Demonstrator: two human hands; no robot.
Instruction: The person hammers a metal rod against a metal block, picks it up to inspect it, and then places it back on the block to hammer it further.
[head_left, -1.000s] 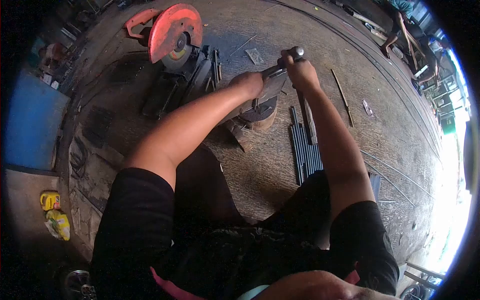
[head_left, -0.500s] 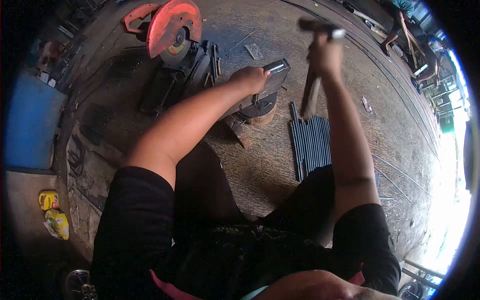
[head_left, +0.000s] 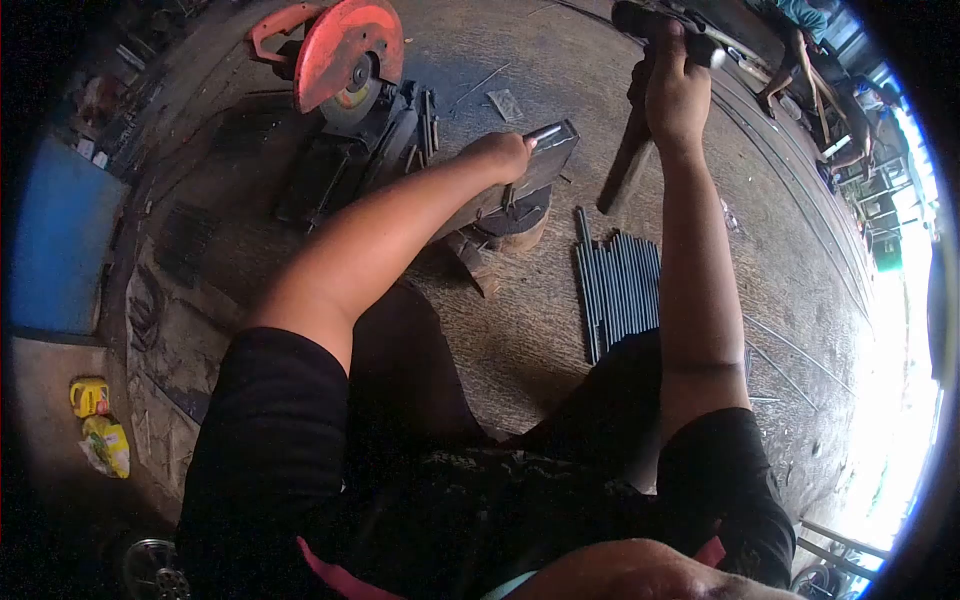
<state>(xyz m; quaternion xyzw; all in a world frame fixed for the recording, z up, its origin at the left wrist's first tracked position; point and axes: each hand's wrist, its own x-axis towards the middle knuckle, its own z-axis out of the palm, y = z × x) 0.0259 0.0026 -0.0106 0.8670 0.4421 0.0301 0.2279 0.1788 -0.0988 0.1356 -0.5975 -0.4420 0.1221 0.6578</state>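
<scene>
My right hand (head_left: 680, 98) is wrapped around the handle of a hammer (head_left: 628, 165), raised up and to the right. Its dark head is at the top and the handle slants down to the left. My left hand (head_left: 503, 158) is closed on a short metal rod (head_left: 545, 132), whose shiny end sticks out past my fingers along the top of a dark steel block (head_left: 555, 160). Beneath the block is a round wooden stump (head_left: 530, 235). Several cut metal rods (head_left: 620, 285) lie side by side on the ground by my right knee.
An orange cut-off saw (head_left: 345, 60) stands at the upper left. Long thin bars (head_left: 790, 170) run along the ground at right. Other people (head_left: 800, 60) are at the upper right. A yellow container (head_left: 90, 398) sits at far left.
My right hand has lifted the hammer higher and slightly to the right. My left hand and the rod stay almost where they were.
</scene>
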